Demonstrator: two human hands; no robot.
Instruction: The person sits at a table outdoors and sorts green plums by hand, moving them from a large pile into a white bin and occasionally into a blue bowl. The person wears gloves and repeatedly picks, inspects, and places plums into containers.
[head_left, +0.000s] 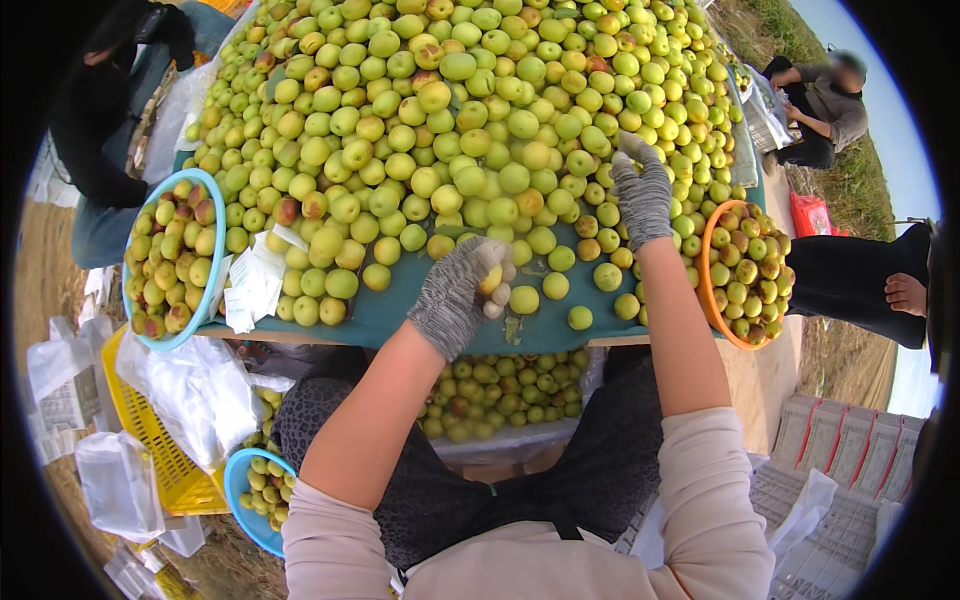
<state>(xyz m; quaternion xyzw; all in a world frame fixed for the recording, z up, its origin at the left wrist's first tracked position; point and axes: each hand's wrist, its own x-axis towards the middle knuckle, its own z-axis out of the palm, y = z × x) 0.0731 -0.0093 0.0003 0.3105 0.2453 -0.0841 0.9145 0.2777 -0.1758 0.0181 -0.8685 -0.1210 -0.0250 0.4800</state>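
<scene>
A large heap of small round green fruit (460, 66), some blushed reddish brown, covers the table in front of me. My left hand (452, 298), in a grey knit glove, curls around one yellowish-green fruit (490, 280) just above the near table edge. Several loose fruits (555, 286) lie on the dark green cloth (400, 300) beside it. Farther out and to the right, my right hand (642, 196), also gloved, reaches over the heap's right side. Its fingers point away from me, apart, and no fruit shows in them.
A light-blue basket (218, 250) of browner fruit stands left, an orange basket (712, 290) right. Below the table edge sits a crate of fruit (500, 395). A yellow crate (150, 450) and blue tub (240, 490) stand lower left; stacked cartons (850, 440) lower right. Other people sit nearby.
</scene>
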